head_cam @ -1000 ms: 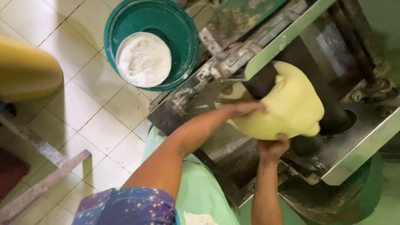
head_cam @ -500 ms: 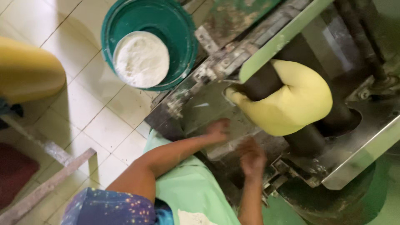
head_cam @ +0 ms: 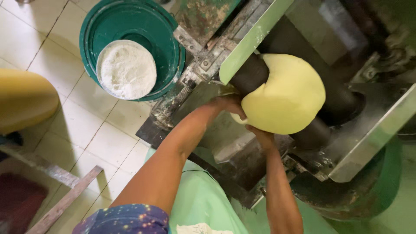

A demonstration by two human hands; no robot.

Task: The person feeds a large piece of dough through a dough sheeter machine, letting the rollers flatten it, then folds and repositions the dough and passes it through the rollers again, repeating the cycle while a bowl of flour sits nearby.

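Your left hand (head_cam: 225, 105) and right hand (head_cam: 259, 134) press open-palmed under the yellow dough (head_cam: 284, 93), which lies above them across the dark roller (head_cam: 249, 73); neither hand is closed around it.

Pale yellow dough (head_cam: 286, 97), black roller (head_cam: 249, 73), teal basin (head_cam: 130, 19), white flour (head_cam: 126, 69), speckled blue sleeve (head_cam: 125, 219).

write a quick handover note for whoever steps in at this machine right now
Left hand: on the near left edge of the dough.
Right hand: under the dough's near edge.
Dough: one thick yellow lump draped over the dark roller of the machine.
Flour bowl: in the green tub on the floor, left of the machine.
Done: dough is on the roller.
Left: it is a thick lump, not yet flat.
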